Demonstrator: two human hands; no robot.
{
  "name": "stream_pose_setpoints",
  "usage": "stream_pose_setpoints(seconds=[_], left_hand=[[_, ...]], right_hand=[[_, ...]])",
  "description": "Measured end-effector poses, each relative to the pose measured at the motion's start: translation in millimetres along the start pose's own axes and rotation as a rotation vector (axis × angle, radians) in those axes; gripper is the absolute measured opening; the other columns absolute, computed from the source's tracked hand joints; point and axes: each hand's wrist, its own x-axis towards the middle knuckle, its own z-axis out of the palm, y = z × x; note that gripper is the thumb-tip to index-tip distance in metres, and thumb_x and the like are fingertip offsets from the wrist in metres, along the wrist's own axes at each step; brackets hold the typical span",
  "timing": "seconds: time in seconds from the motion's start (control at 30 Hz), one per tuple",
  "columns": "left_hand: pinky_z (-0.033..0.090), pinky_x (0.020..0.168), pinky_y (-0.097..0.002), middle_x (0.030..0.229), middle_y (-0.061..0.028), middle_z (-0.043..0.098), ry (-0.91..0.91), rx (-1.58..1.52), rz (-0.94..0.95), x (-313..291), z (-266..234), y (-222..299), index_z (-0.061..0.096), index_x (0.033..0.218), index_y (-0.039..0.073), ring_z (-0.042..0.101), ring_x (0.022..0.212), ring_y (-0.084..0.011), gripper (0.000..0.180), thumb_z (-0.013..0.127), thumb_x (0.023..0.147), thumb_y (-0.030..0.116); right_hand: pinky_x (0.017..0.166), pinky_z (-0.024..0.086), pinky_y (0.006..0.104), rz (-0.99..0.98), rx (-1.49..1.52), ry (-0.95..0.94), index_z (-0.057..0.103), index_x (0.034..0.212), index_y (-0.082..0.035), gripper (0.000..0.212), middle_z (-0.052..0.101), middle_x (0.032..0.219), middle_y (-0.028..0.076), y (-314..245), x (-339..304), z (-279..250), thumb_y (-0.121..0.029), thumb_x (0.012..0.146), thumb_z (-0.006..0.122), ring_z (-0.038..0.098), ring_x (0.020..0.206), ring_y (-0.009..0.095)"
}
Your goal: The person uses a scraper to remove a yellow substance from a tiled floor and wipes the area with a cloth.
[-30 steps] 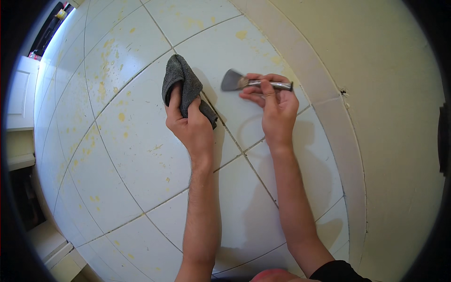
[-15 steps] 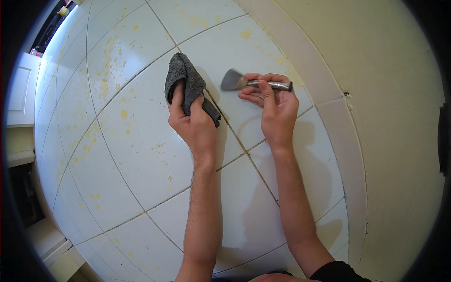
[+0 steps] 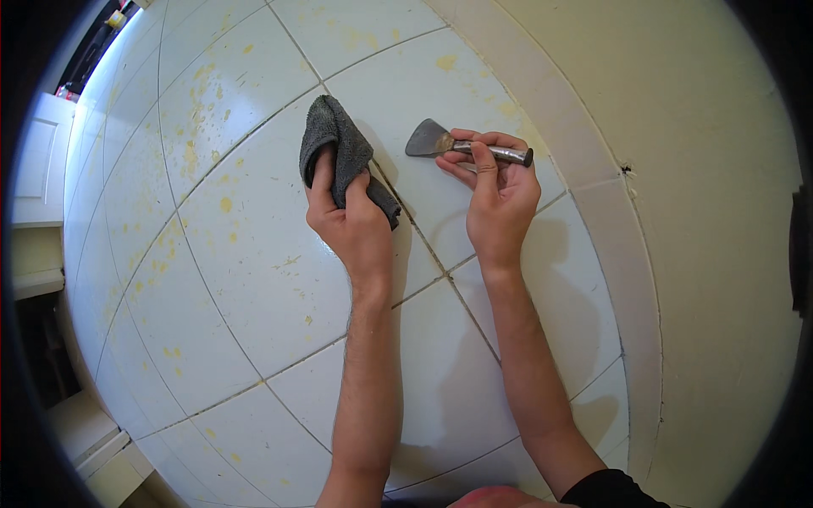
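A dark grey cloth (image 3: 343,161) hangs bunched in my left hand (image 3: 351,224), with its fingers closed around the folds. My right hand (image 3: 504,195) grips a scraper (image 3: 430,139) by its shiny rounded handle, between the thumb and fingers. The scraper's flared flat blade points left, toward the cloth, and some space lies between the two. Both hands are over a white tiled floor (image 3: 406,347); shadows of the arms fall on it. Yellowish spots and flakes (image 3: 225,205) mark the tiles, mostly to the left and far side.
A pale skirting strip (image 3: 605,216) and a cream wall (image 3: 720,212) run along the right. White cabinets (image 3: 51,161) stand at the far left, with a dark opening (image 3: 42,351) below. Small items (image 3: 110,21) show at the upper left corner.
The scraper, blurred earlier, is now sharp; its blade has tilted and shifted slightly right. The left hand and the cloth have hardly moved.
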Motion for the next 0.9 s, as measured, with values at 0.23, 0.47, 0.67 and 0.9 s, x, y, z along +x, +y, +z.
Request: stream_pose_setpoints(seconds=[0.23,0.47,0.67,0.9], left_hand=[[0.045,0.096,-0.0294,0.119,-0.0135,0.066,0.011,-0.010,0.006,0.4,-0.3,0.4,0.056,0.133,-0.012,0.061,0.106,-0.0183,0.047,0.054,0.088,-0.001],[0.045,0.098,-0.0299,0.120,-0.0140,0.066,0.008,-0.018,0.014,0.7,-1.1,-1.7,0.057,0.133,-0.012,0.060,0.107,-0.0188,0.047,0.054,0.087,-0.002],[0.045,0.097,-0.0298,0.119,-0.0133,0.066,0.005,-0.001,0.013,0.1,-0.8,-0.3,0.057,0.132,-0.012,0.060,0.106,-0.0182,0.046,0.055,0.087,-0.001],[0.045,0.096,-0.0299,0.118,-0.0133,0.066,0.011,-0.026,0.000,-0.4,-0.3,0.4,0.057,0.132,-0.012,0.060,0.105,-0.0181,0.047,0.055,0.087,-0.001]], right_hand=[[0.076,0.066,0.0380,0.015,0.014,-0.049,0.050,0.108,0.005,0.010,0.067,0.110,0.021,1.7,-2.4,0.6,-0.004,0.104,0.050,0.069,0.079,0.019],[0.043,0.059,0.0320,0.058,-0.070,-0.057,0.050,0.109,0.005,0.013,0.067,0.114,0.021,-13.5,-7.6,3.9,-0.008,0.104,0.052,0.065,0.054,0.020],[0.030,0.044,0.0267,0.074,-0.110,-0.093,0.053,0.106,0.005,0.011,0.070,0.112,0.016,-16.4,-10.8,7.7,-0.006,0.103,0.052,0.060,0.042,0.016],[0.030,0.038,0.0260,-0.104,-0.254,-0.024,0.060,0.104,0.004,0.008,0.073,0.102,0.010,-5.9,-13.4,6.5,-0.003,0.100,0.057,0.058,0.041,0.013]])
